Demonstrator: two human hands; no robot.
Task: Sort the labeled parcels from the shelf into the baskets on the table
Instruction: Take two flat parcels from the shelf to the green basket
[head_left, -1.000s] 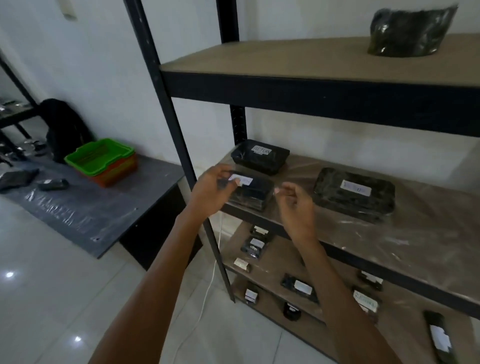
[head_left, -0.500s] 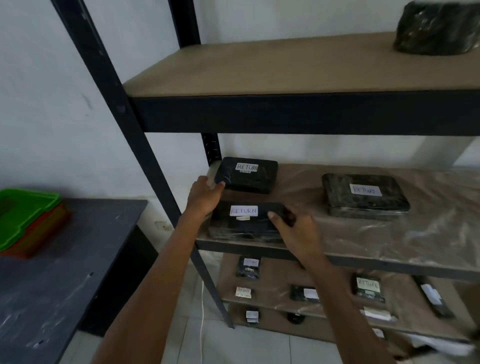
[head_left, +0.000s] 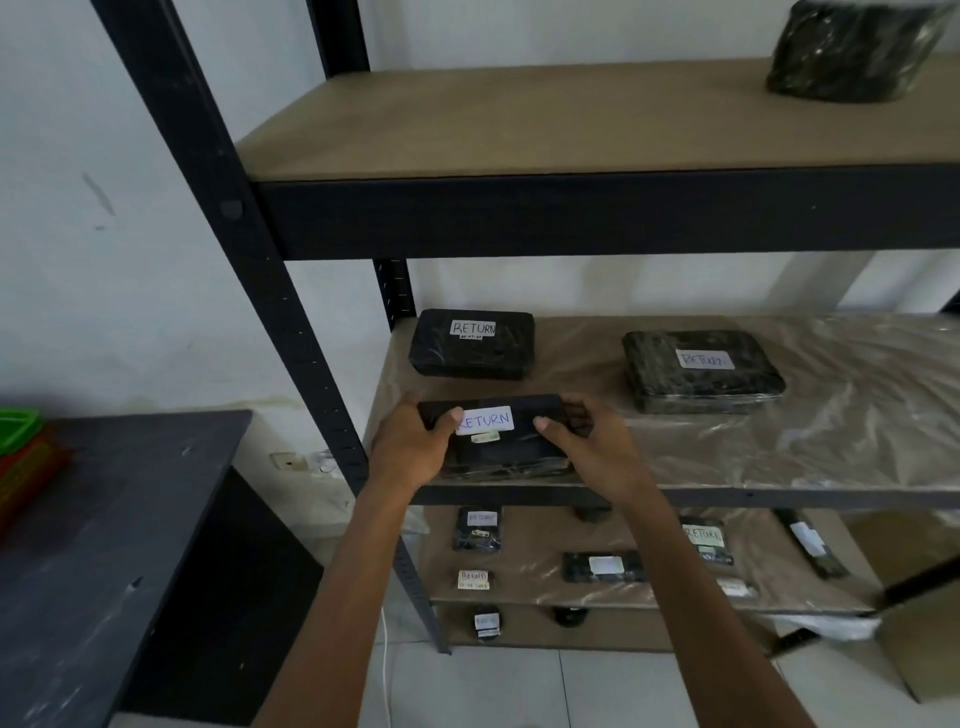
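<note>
Two hands: left hand (head_left: 410, 447) and right hand (head_left: 592, 447) clasp black wrapped "RETURN" parcel (head_left: 498, 441).
Change: parcel now tilted off shelf's front-left edge (head_left: 727, 496).
Meaning: likely pickup begun.

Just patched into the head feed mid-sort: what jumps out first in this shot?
Both hands, left hand and right hand, grip a black parcel labelled RETURN at the middle shelf's front edge. Behind it lie two more RETURN parcels, one rear left, one to the right. Stacked green and orange baskets sit on the dark table at far left.

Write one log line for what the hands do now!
left hand + right hand | grip RETURN parcel | middle shelf front edge
</note>
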